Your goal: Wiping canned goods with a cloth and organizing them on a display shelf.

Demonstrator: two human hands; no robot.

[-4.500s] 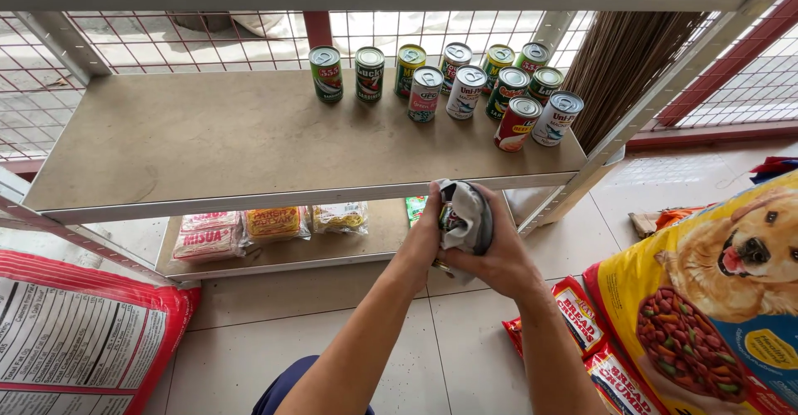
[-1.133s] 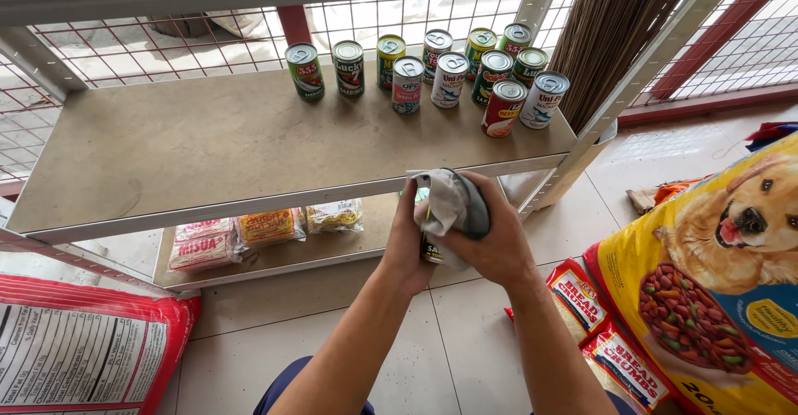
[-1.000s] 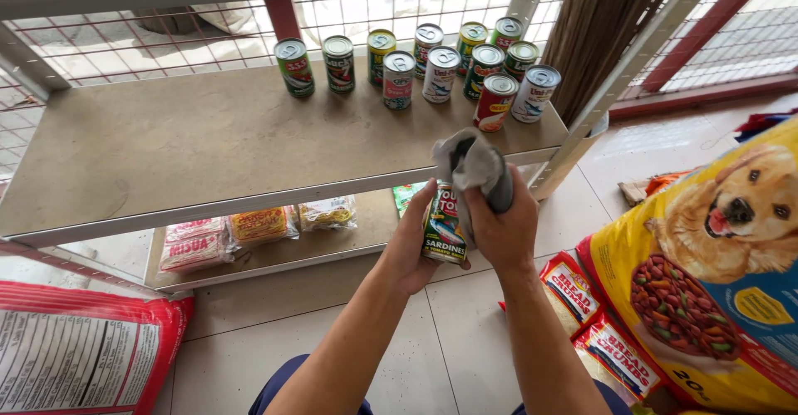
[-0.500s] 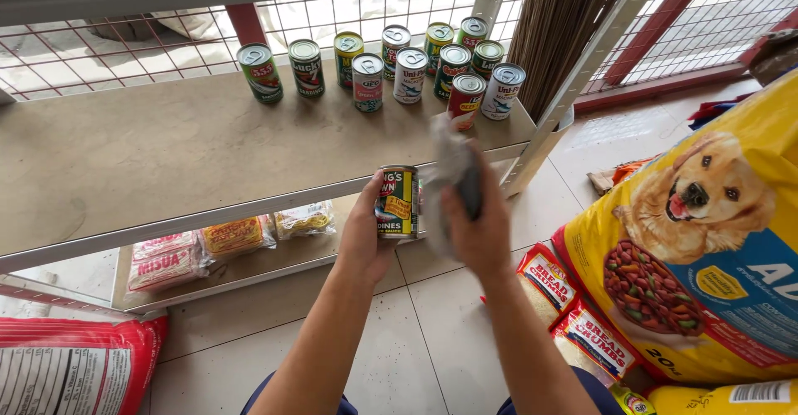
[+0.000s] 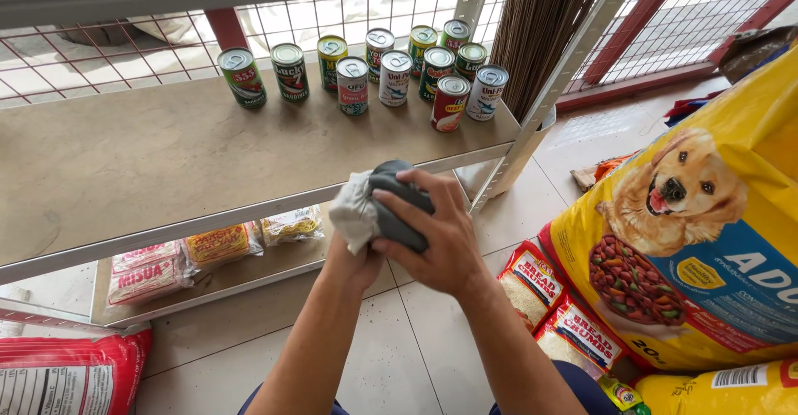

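Cloth [image 5: 366, 207] clutched by both hands [image 5: 416, 236] hides whatever the left grips.

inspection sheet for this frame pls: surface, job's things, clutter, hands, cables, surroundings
surface: beige shelf board, mostly bare, cans at the back.
job's things: grey cloth wrapped over something hidden between both hands.
clutter: ten upright tins; noodle packets on lower shelf.
hands: right hand grips the cloth from above; left hand beneath, mostly covered.
cables: nothing seen.
surroundings: yellow dog-food bag, breadcrumb packs, red sack, wire mesh, tiled floor.
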